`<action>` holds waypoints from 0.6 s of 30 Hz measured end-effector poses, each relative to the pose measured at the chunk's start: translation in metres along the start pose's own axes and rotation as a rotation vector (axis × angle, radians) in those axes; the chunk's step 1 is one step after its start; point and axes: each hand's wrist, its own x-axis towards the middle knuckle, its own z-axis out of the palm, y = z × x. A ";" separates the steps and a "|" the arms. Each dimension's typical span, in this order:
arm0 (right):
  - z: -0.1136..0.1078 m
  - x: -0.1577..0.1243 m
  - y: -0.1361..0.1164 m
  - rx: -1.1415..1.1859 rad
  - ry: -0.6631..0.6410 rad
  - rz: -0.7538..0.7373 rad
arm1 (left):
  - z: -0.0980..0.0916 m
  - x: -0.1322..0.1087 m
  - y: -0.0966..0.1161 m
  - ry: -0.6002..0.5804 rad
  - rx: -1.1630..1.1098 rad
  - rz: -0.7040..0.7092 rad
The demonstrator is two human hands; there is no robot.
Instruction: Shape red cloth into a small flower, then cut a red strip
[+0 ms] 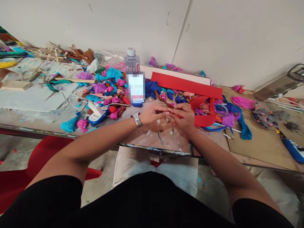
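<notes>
My left hand (154,113), with a metal watch on its wrist, meets my right hand (184,117) above the front part of the table. Both have their fingers drawn together around a small red piece of crepe-like material (176,115), mostly hidden by the fingers. Just right of my right hand lies a curled red strip (204,121). Behind the hands a long flat red strip (186,85) rests across the pile. Rolled rosettes (114,113) in pink, purple, blue and brown lie to the left of my left hand.
A water bottle (132,61) stands behind an upright, blurred phone (136,89). A blue-and-white power strip (98,116) with a white plug sits left. Green-handled pliers (55,85) and thin wood sticks (53,53) lie farther left. Cardboard (258,145) covers the right side, near a tape roll (222,110).
</notes>
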 end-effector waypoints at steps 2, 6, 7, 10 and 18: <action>-0.002 0.000 -0.001 -0.012 -0.006 0.004 | 0.002 0.000 0.000 0.009 -0.009 -0.006; -0.003 0.002 -0.003 -0.023 -0.008 0.014 | 0.004 -0.001 -0.002 -0.002 -0.086 -0.084; -0.003 0.002 -0.003 -0.026 -0.011 0.019 | 0.004 -0.002 -0.003 0.009 -0.105 -0.107; -0.002 0.002 -0.001 -0.043 -0.030 0.053 | 0.005 -0.003 -0.005 0.093 -0.116 -0.161; -0.002 0.002 -0.003 -0.039 -0.069 0.036 | 0.003 -0.001 0.004 0.063 -0.058 -0.124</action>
